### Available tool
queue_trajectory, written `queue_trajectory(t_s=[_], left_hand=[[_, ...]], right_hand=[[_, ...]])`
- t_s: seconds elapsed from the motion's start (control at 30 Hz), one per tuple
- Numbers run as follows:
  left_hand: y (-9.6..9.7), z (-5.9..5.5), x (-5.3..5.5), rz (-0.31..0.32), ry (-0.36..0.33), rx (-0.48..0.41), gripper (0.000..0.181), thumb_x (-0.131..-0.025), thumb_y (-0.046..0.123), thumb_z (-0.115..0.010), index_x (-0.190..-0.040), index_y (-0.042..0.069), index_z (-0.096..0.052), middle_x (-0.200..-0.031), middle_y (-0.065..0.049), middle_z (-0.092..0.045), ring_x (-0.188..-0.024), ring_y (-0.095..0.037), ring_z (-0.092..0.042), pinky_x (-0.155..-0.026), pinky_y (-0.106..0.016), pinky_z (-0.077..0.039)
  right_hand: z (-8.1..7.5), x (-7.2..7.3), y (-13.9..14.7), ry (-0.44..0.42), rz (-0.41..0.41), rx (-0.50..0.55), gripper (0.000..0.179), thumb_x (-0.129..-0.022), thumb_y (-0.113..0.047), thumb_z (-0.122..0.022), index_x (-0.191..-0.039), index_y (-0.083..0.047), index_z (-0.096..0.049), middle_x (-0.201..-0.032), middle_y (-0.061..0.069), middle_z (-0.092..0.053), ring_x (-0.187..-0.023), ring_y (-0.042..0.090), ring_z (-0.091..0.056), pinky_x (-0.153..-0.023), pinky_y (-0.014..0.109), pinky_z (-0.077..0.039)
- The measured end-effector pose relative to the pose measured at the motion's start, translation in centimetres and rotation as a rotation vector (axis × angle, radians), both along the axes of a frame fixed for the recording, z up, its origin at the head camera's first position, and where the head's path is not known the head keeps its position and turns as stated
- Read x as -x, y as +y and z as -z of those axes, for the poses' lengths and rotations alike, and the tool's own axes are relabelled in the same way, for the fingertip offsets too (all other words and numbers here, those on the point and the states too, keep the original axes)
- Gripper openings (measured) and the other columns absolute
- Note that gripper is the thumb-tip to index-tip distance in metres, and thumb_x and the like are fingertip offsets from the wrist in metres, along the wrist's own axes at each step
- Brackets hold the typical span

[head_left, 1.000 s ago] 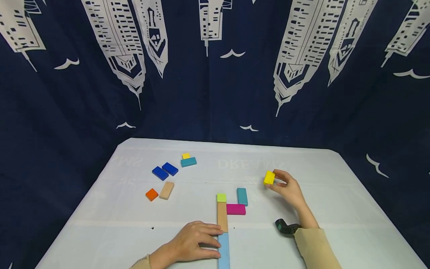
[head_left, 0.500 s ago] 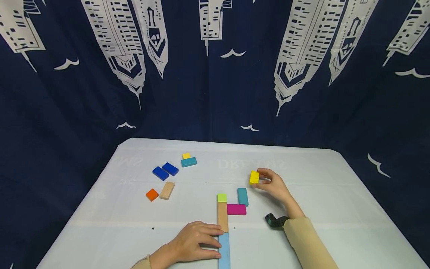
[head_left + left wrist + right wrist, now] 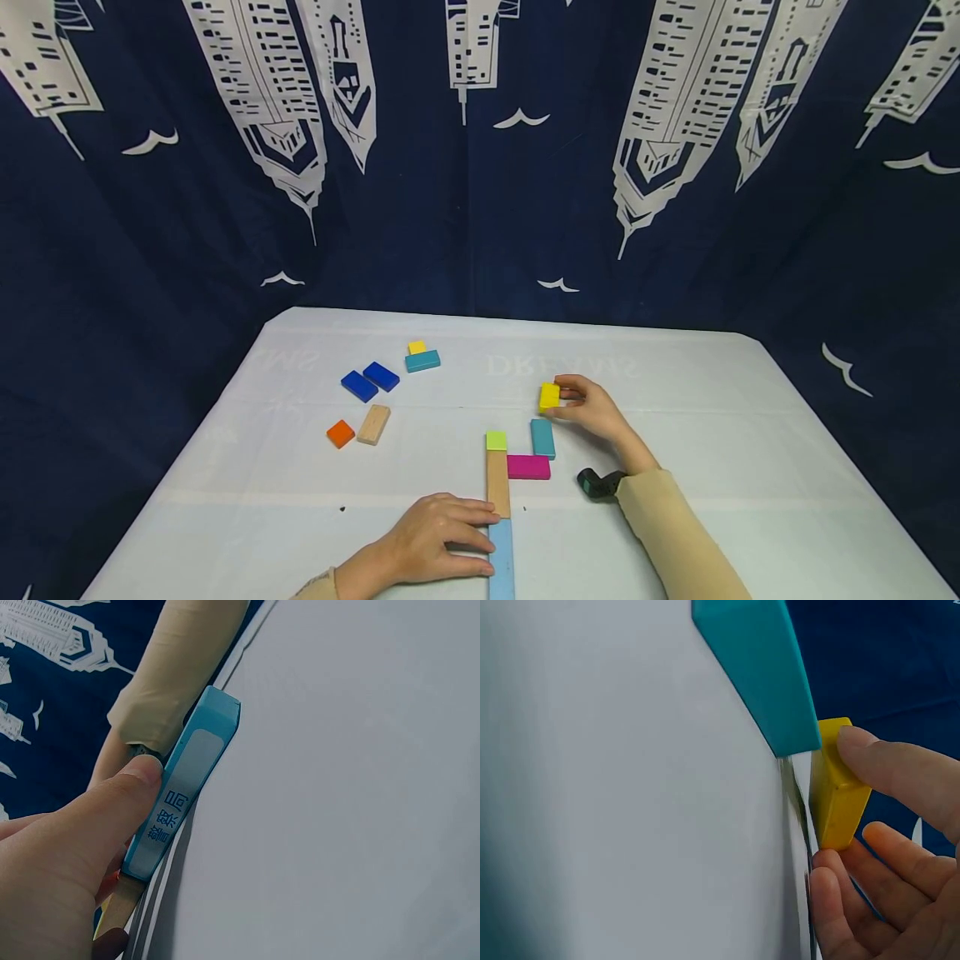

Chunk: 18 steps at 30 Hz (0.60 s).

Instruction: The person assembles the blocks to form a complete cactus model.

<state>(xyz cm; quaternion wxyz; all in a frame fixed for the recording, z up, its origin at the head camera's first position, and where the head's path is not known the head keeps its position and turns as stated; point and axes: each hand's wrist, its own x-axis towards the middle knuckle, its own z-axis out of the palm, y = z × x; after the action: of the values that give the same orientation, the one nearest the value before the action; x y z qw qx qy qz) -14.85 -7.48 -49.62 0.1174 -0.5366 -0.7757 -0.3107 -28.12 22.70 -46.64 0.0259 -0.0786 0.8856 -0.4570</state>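
Observation:
My right hand [image 3: 596, 410] pinches a yellow block [image 3: 550, 398] just beyond the far end of a teal block [image 3: 542, 439]. In the right wrist view, the thumb lies on one end of the yellow block and fingertips on the other. A magenta block [image 3: 528, 467] joins the teal one to a tan block [image 3: 497, 485]. A small lime-green block [image 3: 496, 441] tops the tan one, and a long light blue block [image 3: 501, 562] lies at its near end. My left hand [image 3: 435, 540] touches the left side of this row, its thumb against the light blue block, which bears printed characters [image 3: 169, 817].
On the table's left [image 3: 225, 483] lie two dark blue blocks [image 3: 381, 377], an orange block [image 3: 341, 433] and a light wooden block [image 3: 373, 425]. Farther back, a small yellow block [image 3: 416, 347] adjoins another teal block [image 3: 423, 361]. A dark blue patterned cloth [image 3: 465, 250] hangs behind the table.
My right hand has carried the yellow block leftward, to just beyond the teal block. The left hand and the row of blocks have stayed in place.

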Motion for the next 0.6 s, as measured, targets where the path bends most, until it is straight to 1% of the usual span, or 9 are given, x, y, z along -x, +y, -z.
queue_trajectory(t_s=[0.17, 0.33, 0.6], left_hand=[[-0.01, 0.04, 0.02, 0.001, 0.002, -0.003, 0.023, -0.086, 0.043, -0.066, -0.094, 0.024, -0.076, -0.116, 0.01, -0.065, -0.115, -0.002, -0.053, -0.089, -0.015, -0.042], [-0.03, 0.02, 0.03, 0.002, 0.005, 0.003, 0.023, -0.086, 0.043, -0.065, -0.095, 0.024, -0.076, -0.116, 0.01, -0.065, -0.115, -0.002, -0.053, -0.089, -0.015, -0.041], [-0.04, -0.06, -0.09, -0.004, 0.007, 0.015, 0.023, -0.087, 0.043, -0.065, -0.094, 0.025, -0.076, -0.116, 0.01, -0.065, -0.116, -0.001, -0.052, -0.09, -0.016, -0.041]], right_hand=[[0.22, 0.26, -0.48, -0.001, -0.004, -0.018, 0.065, -0.076, -0.019, -0.079, -0.13, 0.003, -0.05, -0.123, 0.018, -0.055, -0.106, 0.03, -0.054, -0.091, 0.041, -0.046], [0.28, 0.32, -0.72, 0.02, -0.023, -0.043, 0.064, -0.076, -0.019, -0.078, -0.13, 0.003, -0.051, -0.123, 0.018, -0.056, -0.105, 0.029, -0.055, -0.091, 0.041, -0.046], [0.4, 0.23, -0.96, 0.057, -0.076, -0.058, 0.054, -0.082, -0.015, -0.072, -0.129, 0.001, -0.052, -0.126, 0.017, -0.056, -0.108, 0.029, -0.054, -0.092, 0.042, -0.044]])
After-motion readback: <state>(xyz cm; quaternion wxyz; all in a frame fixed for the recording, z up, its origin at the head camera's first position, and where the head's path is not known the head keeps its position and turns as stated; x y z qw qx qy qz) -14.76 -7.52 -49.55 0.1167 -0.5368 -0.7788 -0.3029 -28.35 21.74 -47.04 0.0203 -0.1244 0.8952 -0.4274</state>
